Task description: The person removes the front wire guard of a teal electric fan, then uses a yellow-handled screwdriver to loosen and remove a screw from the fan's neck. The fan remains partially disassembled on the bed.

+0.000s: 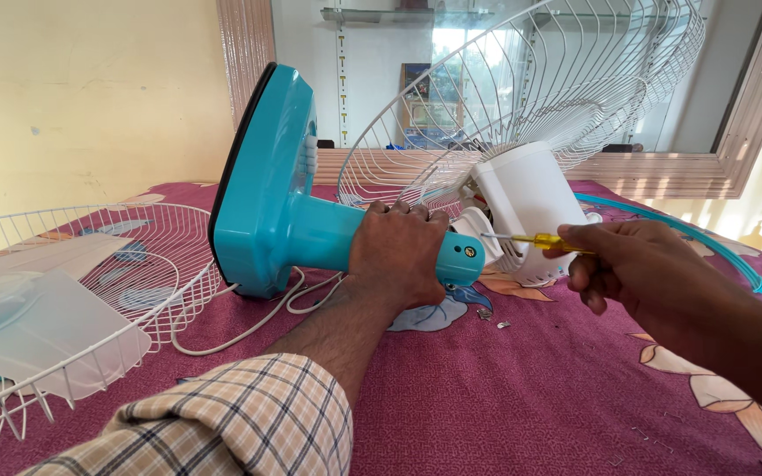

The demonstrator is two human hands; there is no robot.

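One fan (310, 225) lies on its side on the table (531, 397), its long axis running left to right: teal base at the left, white motor housing (526, 207) at the right. The left hand (399, 256) is clenched around the teal stem. The right hand (628, 260) grips one yellow-handled screwdriver (531, 239), tip pointing left at the stem joint. Two wire guards show: one (72, 291) lying flat at the left table edge, one (540, 79) on the motor. Open cloth lies near the person.
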